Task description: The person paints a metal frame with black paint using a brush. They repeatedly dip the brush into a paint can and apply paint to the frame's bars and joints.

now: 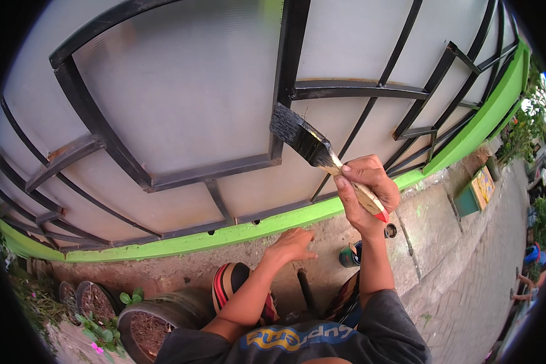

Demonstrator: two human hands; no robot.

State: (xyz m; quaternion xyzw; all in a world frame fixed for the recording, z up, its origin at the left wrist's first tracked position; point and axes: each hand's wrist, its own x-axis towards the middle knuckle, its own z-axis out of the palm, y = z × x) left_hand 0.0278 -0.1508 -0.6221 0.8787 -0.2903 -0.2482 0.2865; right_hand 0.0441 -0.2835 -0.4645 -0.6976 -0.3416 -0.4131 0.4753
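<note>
In the head view my right hand [368, 191] grips the wooden handle of a wide paintbrush [311, 148], its red end pointing down to the right. Black paint covers the bristles, which lie against or just in front of a vertical bar of the black metal frame [287, 59]. Translucent ribbed panels [186, 91] show behind the bars. Reddish-brown spots mark some joints and lower bars. My left hand [293, 245] is held low near the green bottom edge [273, 227], fingers apart, holding nothing. A paint can [349, 255] with something like a stick in it stands beside my right forearm.
A small round container [390, 230] stands right of the can. Large planters with soil, one of them a barrel-like pot [177, 305], are at lower left. A green box [475, 193] sits farther right along the concrete ledge. A person's bare limbs [523, 289] show at the far right.
</note>
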